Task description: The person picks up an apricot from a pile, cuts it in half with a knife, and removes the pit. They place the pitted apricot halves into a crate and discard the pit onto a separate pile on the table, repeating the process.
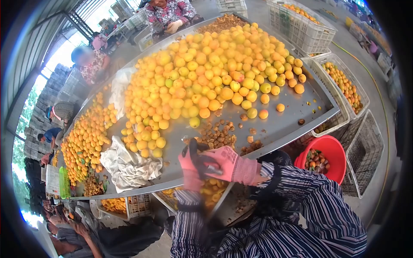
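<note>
My left hand [190, 167], in a pink glove with dark fingers, is at the table's near edge. Meeting it from the right is my right hand [230, 162], gloved the same way. The fingers of both are closed together, and whatever lies between them is hidden and blurred. Just beyond them a pile of brown apricot pits [218, 136] lies on the metal table [180, 148]. A large heap of orange-yellow apricots [193, 77] covers much of the tabletop. Below my hands, a crate of apricot pieces [214, 198] sits under the edge.
A red bucket [336, 150] with dark contents stands at the right, near an empty-looking plastic crate [365, 155]. Fruit-filled crates [301, 32] line the right side. A crumpled white cloth [129, 165] lies left. Another person [170, 15] works across the table.
</note>
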Available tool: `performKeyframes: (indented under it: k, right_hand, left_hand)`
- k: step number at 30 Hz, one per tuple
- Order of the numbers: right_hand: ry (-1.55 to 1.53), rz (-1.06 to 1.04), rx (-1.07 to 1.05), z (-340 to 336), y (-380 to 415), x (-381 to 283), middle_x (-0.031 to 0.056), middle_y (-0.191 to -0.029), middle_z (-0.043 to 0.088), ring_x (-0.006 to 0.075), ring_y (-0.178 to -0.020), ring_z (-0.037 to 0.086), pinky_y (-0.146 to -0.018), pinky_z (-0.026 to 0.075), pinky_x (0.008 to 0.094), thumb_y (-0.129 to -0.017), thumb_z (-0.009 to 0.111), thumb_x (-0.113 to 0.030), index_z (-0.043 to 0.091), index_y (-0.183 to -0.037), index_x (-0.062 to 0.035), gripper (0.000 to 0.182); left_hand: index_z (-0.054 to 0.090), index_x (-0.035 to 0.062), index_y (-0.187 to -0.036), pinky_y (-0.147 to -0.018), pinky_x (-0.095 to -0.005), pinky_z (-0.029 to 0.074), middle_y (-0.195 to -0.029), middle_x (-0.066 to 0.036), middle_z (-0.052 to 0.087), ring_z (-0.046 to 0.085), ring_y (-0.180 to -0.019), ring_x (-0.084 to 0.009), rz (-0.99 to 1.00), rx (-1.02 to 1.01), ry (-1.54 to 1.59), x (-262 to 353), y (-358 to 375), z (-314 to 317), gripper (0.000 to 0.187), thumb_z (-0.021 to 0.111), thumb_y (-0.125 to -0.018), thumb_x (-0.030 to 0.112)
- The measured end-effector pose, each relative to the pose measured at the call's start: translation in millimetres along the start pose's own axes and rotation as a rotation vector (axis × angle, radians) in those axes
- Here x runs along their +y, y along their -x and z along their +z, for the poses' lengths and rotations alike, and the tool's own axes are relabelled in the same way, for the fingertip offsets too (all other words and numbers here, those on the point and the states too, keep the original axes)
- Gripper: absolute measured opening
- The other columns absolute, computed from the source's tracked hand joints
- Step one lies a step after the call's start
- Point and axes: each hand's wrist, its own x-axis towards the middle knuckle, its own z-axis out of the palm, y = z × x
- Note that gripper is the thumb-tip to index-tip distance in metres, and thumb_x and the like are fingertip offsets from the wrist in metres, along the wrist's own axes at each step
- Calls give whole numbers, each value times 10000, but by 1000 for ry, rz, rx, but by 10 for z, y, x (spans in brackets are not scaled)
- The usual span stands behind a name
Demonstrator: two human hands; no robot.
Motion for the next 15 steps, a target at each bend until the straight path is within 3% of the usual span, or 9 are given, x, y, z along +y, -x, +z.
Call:
performKeyframes:
  k: [1,3,5,6,8,9,10,13,15]
  right_hand:
    - [0,4,2,31,-1,40,123,-877,615,251,-733,589,-666,468,310,-731,678,-136,541,-1145,-40,447]
    - [100,-105,-28,67,-18,129,126,-883,612,307,-751,581,-665,472,324,-738,672,-160,549,-1135,-41,432]
    - [-14,-65,83,105,-17,220,119,-925,616,280,-813,592,-711,477,321,-738,663,-139,543,-1148,-42,439]
    - [-130,-25,194,106,-30,221,112,-967,620,253,-875,603,-758,483,317,-737,655,-118,537,-1162,-44,447]
    - [-283,95,284,19,-47,204,104,-1082,622,176,-986,598,-851,472,297,-753,637,-60,571,-1130,-39,383]
    - [-282,96,280,18,-49,265,104,-1082,622,176,-986,598,-851,472,297,-753,637,-60,571,-1130,-39,383]
    - [-340,121,261,40,-51,362,102,-1066,630,185,-973,606,-849,473,299,-757,634,-67,578,-1120,-42,368]
    - [-305,46,189,26,-39,371,89,-1022,650,194,-943,622,-847,474,303,-758,646,-102,578,-1121,-49,374]
    - [-175,190,-19,105,-27,462,94,-1005,650,227,-929,626,-844,474,314,-742,663,-140,592,-1104,-72,376]
  left_hand:
    - [531,-1,-1040,-606,-341,485,-861,-116,645,632,-700,-230,-371,-5,345,-45,-44,14,365,587,-812,279]
    - [518,4,-1055,-657,-371,490,-868,-132,623,620,-673,-254,-502,97,428,23,-78,24,455,483,-862,414]
    - [499,8,-1089,-709,-399,488,-914,-148,582,605,-708,-275,-769,74,1107,217,-48,-3,524,464,-862,479]
    - [567,21,-887,-555,-341,514,-704,-100,584,582,-569,-244,-736,278,1051,167,-93,94,447,479,-873,458]
    - [567,42,-907,-538,-337,509,-737,-90,593,590,-601,-240,-793,216,1129,93,-17,36,435,477,-869,467]
    - [566,64,-928,-521,-333,505,-770,-81,602,597,-634,-236,-850,142,1207,105,20,16,426,476,-865,475]
    - [564,85,-932,-445,-288,466,-756,-58,607,580,-586,-203,-580,163,789,-92,-13,87,396,461,-873,462]
    - [558,82,-928,-366,-231,386,-706,-49,603,534,-494,-164,-636,285,873,-96,0,264,394,456,-876,459]
    - [556,81,-938,-373,-238,383,-710,-60,601,522,-492,-165,-717,272,951,107,-13,196,396,457,-877,459]
